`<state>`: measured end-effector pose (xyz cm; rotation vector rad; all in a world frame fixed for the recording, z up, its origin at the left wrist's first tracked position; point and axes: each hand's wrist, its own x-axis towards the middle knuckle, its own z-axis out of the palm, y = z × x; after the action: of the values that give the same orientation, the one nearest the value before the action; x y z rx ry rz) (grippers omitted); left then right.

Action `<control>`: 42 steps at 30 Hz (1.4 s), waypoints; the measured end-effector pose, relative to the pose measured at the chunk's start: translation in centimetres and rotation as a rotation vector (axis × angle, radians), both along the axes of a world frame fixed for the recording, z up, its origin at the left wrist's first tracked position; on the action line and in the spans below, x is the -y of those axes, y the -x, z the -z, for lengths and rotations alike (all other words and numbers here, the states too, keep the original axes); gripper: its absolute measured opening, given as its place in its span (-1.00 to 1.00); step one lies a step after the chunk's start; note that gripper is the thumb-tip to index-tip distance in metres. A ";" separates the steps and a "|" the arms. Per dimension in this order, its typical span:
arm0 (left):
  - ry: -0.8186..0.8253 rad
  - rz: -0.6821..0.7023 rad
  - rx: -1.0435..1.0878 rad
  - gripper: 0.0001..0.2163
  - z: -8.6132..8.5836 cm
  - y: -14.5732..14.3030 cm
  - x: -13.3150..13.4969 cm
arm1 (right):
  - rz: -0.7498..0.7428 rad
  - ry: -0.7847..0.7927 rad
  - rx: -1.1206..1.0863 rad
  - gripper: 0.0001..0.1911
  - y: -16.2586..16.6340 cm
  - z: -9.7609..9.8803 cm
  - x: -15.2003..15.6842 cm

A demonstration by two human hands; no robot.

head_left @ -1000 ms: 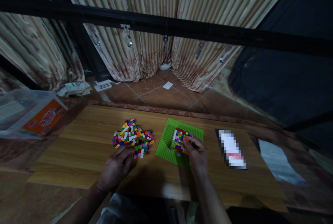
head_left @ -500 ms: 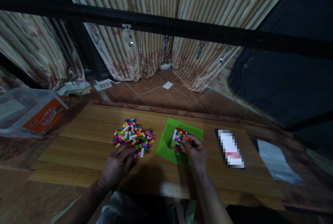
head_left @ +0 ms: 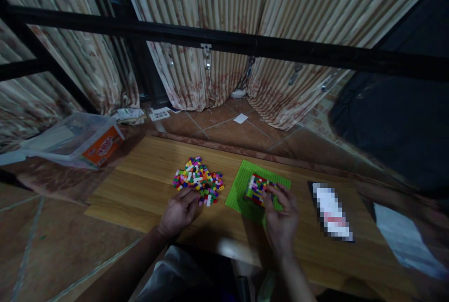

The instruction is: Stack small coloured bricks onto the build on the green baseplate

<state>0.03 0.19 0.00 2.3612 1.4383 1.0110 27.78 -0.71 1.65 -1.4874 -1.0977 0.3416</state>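
Note:
A heap of small coloured toy bricks [head_left: 198,178] lies on the wooden table. At its near edge is my left hand [head_left: 179,212], fingers curled together; what they hold, if anything, is hidden. To the right, a green baseplate [head_left: 238,187] carries a flat block of many-coloured bricks [head_left: 257,190] with a red border along part of its edge. My right hand [head_left: 283,215] reaches over the baseplate's right side, thumb and fingers bent closed at the right edge of this block. Anything between those fingertips is too small to make out.
On the wooden table [head_left: 133,183], a phone-shaped item with a blurred face [head_left: 331,213] lies at the right. Beyond it is a clear plastic sheet or bag [head_left: 403,236]. A transparent bin with an orange label [head_left: 87,140] stands left. Curtains [head_left: 217,7] hang behind a dark rail [head_left: 224,35].
The whole view has shifted, so the table and its things appear further right. My right hand has turned slightly and its fingers sit at the block's right edge. My left hand stays at the heap.

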 end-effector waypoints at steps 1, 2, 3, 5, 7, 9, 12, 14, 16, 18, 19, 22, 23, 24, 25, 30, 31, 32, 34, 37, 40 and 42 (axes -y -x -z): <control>0.003 0.000 0.004 -0.81 0.0 0.0 0.0 | -0.069 -0.012 0.041 -0.75 0.9 -0.4 0.5; 0.004 0.002 0.008 -0.81 0.0 0.0 0.0 | -0.151 0.008 0.078 -0.78 2.0 -0.7 1.0; 0.002 0.004 0.010 -0.81 0.0 0.0 0.0 | -0.239 0.042 0.116 -0.79 3.1 -0.9 1.4; -0.005 0.006 0.008 -0.81 0.1 0.0 0.0 | -0.387 0.112 0.212 -0.80 5.4 -0.7 2.0; -0.006 -0.002 0.004 -0.81 0.2 0.1 0.0 | -0.448 0.168 0.292 -0.80 7.3 -0.1 2.2; 0.003 -0.009 0.000 -0.82 0.3 0.1 0.1 | -0.462 0.207 0.361 -0.80 8.6 0.5 2.0; 0.020 -0.006 -0.004 -0.82 0.2 0.0 0.2 | -0.471 0.241 0.454 -0.81 9.4 1.0 1.4; 0.025 -0.005 -0.004 -0.82 0.1 -0.1 0.2 | -0.474 0.257 0.499 -0.82 9.6 1.0 0.9; 0.023 -0.002 0.001 -0.82 -0.1 -0.1 0.2 | -0.473 0.261 0.522 -0.81 9.6 0.9 0.7; 0.021 0.002 0.010 -0.82 -0.2 -0.1 0.2 | -0.478 0.259 0.518 -0.79 9.7 0.8 0.7; 0.024 0.003 0.011 -0.82 -0.2 -0.1 0.2 | -0.481 0.257 0.502 -0.79 9.7 0.7 0.7; 0.024 -0.006 0.008 -0.82 -0.2 -0.1 0.1 | -0.490 0.256 0.390 -0.80 9.4 0.4 1.3; 0.020 -0.009 0.007 -0.82 -0.1 -0.1 0.1 | -0.489 0.258 0.334 -0.80 9.1 0.2 1.6; 0.016 -0.011 0.008 -0.81 -0.1 0.0 0.1 | -0.482 0.262 0.273 -0.80 8.8 0.1 1.8; 0.012 -0.014 0.011 -0.81 0.0 0.0 0.1 | -0.468 0.264 0.208 -0.81 8.3 -0.1 2.0; 0.021 -0.005 0.009 -0.82 0.2 0.2 0.0 | -0.285 0.210 -0.023 -0.83 4.0 -0.6 2.7; 0.017 -0.004 0.007 -0.82 0.2 0.2 0.0 | -0.243 0.193 -0.042 -0.82 3.0 -0.5 2.6; 0.009 -0.003 0.005 -0.82 0.2 0.3 -0.1 | -0.205 0.175 -0.056 -0.81 1.9 -0.5 2.6; -0.007 -0.002 0.001 -0.82 0.2 0.3 -0.2 | -0.147 0.152 -0.054 -0.78 0.0 -0.4 2.3; -0.009 0.002 -0.003 -0.82 0.1 0.2 -0.2 | -0.092 0.142 0.023 -0.75 -1.9 -0.4 1.5; 0.009 -0.004 -0.007 -0.83 0.0 0.2 -0.2 | -0.077 0.148 0.135 -0.74 -2.6 -0.6 0.5; 0.017 -0.008 -0.006 -0.82 0.0 0.1 -0.2 | -0.084 0.168 0.220 -0.73 -2.7 -0.6 -0.1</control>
<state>-0.12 0.36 -0.02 2.3508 1.4544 0.9906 30.47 -0.59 2.22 -1.6597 -1.3355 0.3408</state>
